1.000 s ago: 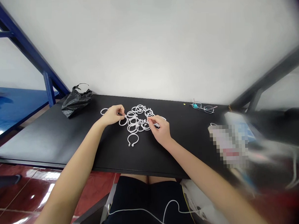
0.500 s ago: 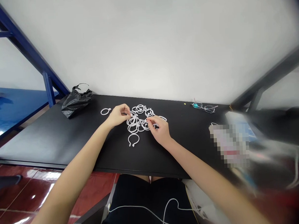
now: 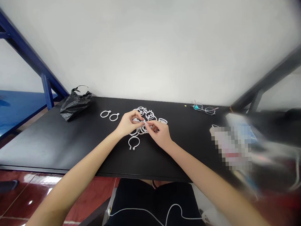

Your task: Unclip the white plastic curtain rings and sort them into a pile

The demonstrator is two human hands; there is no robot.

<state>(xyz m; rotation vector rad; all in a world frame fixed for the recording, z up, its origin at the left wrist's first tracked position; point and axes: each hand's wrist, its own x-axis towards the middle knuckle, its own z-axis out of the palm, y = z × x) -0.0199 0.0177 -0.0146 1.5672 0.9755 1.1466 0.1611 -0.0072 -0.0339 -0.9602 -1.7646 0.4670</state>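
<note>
A heap of several white plastic rings lies on the black table. My left hand and my right hand meet over the near side of the heap, both pinched on one white ring held between their fingertips. An open ring lies alone just in front of my hands. Two closed rings lie side by side to the left of the heap.
A crumpled black plastic bag sits at the table's back left. A pair of glasses lies at the back right by the white wall. A blurred-out object is on the right. A white cable crosses my lap.
My left hand has set a second closed ring beside the lone one on the left and come back to the heap. Both hands now pinch one ring together.
</note>
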